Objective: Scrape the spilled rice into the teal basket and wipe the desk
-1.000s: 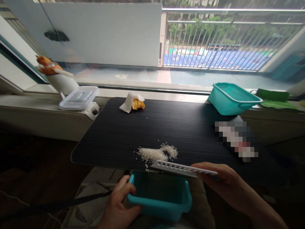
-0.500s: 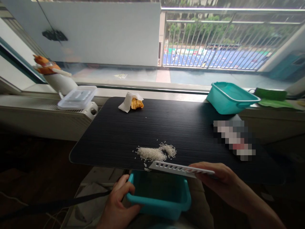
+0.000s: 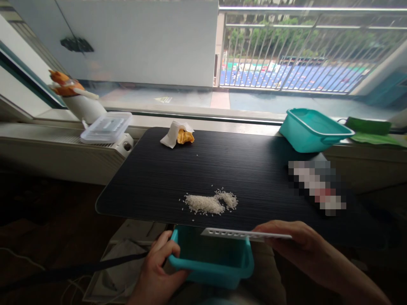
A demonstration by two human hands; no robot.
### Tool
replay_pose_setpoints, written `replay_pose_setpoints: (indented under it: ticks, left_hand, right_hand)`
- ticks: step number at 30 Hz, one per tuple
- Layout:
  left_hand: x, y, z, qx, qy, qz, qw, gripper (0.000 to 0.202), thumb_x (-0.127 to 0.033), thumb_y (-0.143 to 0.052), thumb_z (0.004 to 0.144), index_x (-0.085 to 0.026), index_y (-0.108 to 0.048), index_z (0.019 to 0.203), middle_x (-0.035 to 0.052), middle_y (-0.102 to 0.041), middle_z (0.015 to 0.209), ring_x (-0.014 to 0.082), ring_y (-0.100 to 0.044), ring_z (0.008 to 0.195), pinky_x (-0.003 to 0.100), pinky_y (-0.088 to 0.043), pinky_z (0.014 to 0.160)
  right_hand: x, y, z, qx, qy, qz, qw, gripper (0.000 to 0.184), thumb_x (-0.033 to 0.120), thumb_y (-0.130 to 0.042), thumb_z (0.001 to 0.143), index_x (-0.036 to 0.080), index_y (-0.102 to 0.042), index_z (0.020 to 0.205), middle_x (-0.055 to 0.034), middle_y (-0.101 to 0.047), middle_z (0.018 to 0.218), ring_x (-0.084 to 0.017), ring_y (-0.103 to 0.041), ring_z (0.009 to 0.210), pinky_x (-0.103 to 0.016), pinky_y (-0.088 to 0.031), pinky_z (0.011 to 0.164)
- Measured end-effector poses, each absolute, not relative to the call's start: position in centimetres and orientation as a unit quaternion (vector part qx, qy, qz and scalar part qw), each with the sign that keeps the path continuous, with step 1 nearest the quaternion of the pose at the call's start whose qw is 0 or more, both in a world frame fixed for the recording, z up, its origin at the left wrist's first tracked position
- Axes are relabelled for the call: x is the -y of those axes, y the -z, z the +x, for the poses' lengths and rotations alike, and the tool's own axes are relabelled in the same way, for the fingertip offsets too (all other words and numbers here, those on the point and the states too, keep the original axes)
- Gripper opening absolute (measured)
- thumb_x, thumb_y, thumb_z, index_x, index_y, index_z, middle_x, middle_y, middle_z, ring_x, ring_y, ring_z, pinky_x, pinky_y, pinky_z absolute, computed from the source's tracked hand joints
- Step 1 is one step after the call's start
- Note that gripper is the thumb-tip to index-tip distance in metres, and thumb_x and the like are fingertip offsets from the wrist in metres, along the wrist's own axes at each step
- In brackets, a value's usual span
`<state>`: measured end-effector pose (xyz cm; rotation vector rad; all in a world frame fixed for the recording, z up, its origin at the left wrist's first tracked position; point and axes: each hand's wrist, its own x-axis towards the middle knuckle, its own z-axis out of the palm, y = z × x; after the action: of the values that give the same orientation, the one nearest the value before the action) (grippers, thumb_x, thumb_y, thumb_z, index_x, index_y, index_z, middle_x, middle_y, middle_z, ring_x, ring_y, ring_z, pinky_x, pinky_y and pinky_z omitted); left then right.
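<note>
My left hand (image 3: 160, 264) is closed on the left rim of a teal plastic container (image 3: 219, 273), which sits below the near edge of the black table (image 3: 149, 178). The inside of the container looks dark, and its contents cannot be made out. In my right hand (image 3: 291, 235) is a flat white slotted strip (image 3: 230, 233), level over the container's far rim. A heap of white rice grains (image 3: 205, 204) lies near the table's front edge, with a smaller clump on its right and a few stray grains around it.
A crumpled tissue (image 3: 171, 134) and a yellow-orange piece (image 3: 185, 136) lie at the table's back left. Another teal container (image 3: 318, 131) stands at the back right, beside green cloth (image 3: 369, 129). A blurred-out object (image 3: 318, 188) lies at the right. On the radiator rests a clear lid (image 3: 108, 127).
The white strip has come down from the table edge to over the container. The few grains at the table's edge are mostly gone from there. My left hand keeps its grip.
</note>
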<state>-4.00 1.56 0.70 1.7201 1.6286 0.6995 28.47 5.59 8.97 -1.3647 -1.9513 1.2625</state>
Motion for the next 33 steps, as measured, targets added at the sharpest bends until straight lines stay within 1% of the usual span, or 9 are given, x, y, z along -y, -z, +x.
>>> replay_pose_setpoints:
  ticks: [3, 5, 7, 10, 17, 23, 27, 29, 33]
  left_hand:
    - [-1.8, -0.7, -3.3, -0.615, -0.269, 0.670, 0.316, 0.016, -0.016, -0.065, 0.061, -0.020, -0.050, 0.059, 0.0009, -0.058, 0.082, 0.0173, -0.061, 0.077, 0.021, -0.048, 0.067]
    - [-1.9, -0.6, -2.8, -0.606, -0.266, 0.680, 0.316, 0.015, -0.012, -0.063, 0.059, -0.020, -0.050, 0.060, 0.0002, -0.057, 0.082, 0.0167, -0.061, 0.076, 0.021, -0.047, 0.066]
    - [-2.0, -0.4, -2.1, -0.594, -0.258, 0.690, 0.322, 0.016, -0.011, -0.061, 0.058, -0.020, -0.049, 0.061, -0.0005, -0.056, 0.080, 0.0163, -0.061, 0.076, 0.021, -0.046, 0.066]
    - [-2.0, -0.2, -1.2, -0.579, -0.253, 0.704, 0.326, 0.016, -0.010, -0.060, 0.058, -0.020, -0.049, 0.062, -0.0006, -0.055, 0.081, 0.0164, -0.061, 0.077, 0.020, -0.044, 0.065]
    - [-1.7, -0.3, 0.0, -0.587, -0.223, 0.689, 0.362, 0.018, -0.012, -0.060, 0.060, -0.021, -0.045, 0.063, -0.0005, -0.052, 0.084, 0.0167, -0.059, 0.079, 0.023, -0.043, 0.069]
    - [-1.8, -0.6, 0.0, -0.580, -0.200, 0.699, 0.368, 0.018, -0.011, -0.059, 0.060, -0.021, -0.044, 0.063, 0.0002, -0.050, 0.085, 0.0178, -0.058, 0.081, 0.023, -0.043, 0.070]
    - [-1.8, -0.6, 0.2, -0.578, -0.198, 0.701, 0.367, 0.018, -0.011, -0.059, 0.061, -0.021, -0.043, 0.063, 0.0000, -0.050, 0.084, 0.0172, -0.058, 0.079, 0.023, -0.043, 0.069]
    - [-1.8, -0.7, 0.4, -0.579, -0.197, 0.703, 0.364, 0.018, -0.011, -0.059, 0.060, -0.021, -0.044, 0.062, -0.0002, -0.050, 0.084, 0.0171, -0.058, 0.079, 0.023, -0.042, 0.069]
    - [-1.8, -0.6, 0.8, -0.583, -0.197, 0.700, 0.362, 0.018, -0.011, -0.059, 0.060, -0.021, -0.045, 0.062, -0.0005, -0.051, 0.084, 0.0167, -0.059, 0.079, 0.022, -0.042, 0.069]
  right_hand:
    - [-5.3, -8.6, 30.8, 0.694, -0.385, -0.543, 0.274, 0.025, 0.041, -0.059, 0.092, 0.028, -0.078, 0.102, -0.0022, -0.079, 0.097, -0.023, -0.074, 0.083, -0.025, -0.059, 0.073]
    - [-5.2, -8.2, 32.4, 0.673, -0.323, -0.584, 0.319, 0.027, 0.046, -0.064, 0.087, 0.028, -0.078, 0.101, -0.0029, -0.080, 0.096, -0.026, -0.075, 0.082, -0.029, -0.061, 0.073]
    - [-5.3, -7.9, 33.7, 0.655, -0.285, -0.610, 0.342, 0.029, 0.049, -0.065, 0.084, 0.028, -0.078, 0.100, -0.0028, -0.080, 0.097, -0.028, -0.076, 0.084, -0.032, -0.062, 0.074]
    - [-5.3, -7.6, 34.6, 0.650, -0.271, -0.622, 0.344, 0.028, 0.047, -0.064, 0.085, 0.029, -0.078, 0.100, -0.0020, -0.079, 0.100, -0.028, -0.075, 0.089, -0.033, -0.062, 0.075]
    - [-4.7, -8.0, 34.3, 0.663, -0.315, -0.606, 0.306, 0.028, 0.042, -0.063, 0.087, 0.025, -0.078, 0.102, -0.0038, -0.080, 0.097, -0.026, -0.075, 0.083, -0.030, -0.062, 0.073]
    - [-4.8, -7.6, 35.3, 0.640, -0.282, -0.637, 0.325, 0.031, 0.043, -0.064, 0.084, 0.021, -0.079, 0.101, -0.0086, -0.078, 0.104, -0.031, -0.074, 0.094, -0.035, -0.062, 0.078]
    - [-4.4, -7.3, 36.1, 0.650, -0.286, -0.622, 0.330, 0.024, 0.036, -0.064, 0.083, 0.027, -0.080, 0.099, -0.0051, -0.079, 0.100, -0.030, -0.076, 0.088, -0.034, -0.063, 0.077]
    - [-3.9, -7.4, 36.2, 0.662, -0.288, -0.604, 0.338, 0.023, 0.033, -0.064, 0.082, 0.034, -0.079, 0.100, -0.0009, -0.080, 0.096, -0.029, -0.077, 0.082, -0.032, -0.064, 0.070]
    - [-2.7, -8.2, 36.0, 0.698, -0.296, -0.559, 0.335, 0.029, 0.032, -0.061, 0.082, 0.047, -0.074, 0.103, 0.0083, -0.080, 0.088, -0.025, -0.077, 0.069, -0.024, -0.063, 0.057]
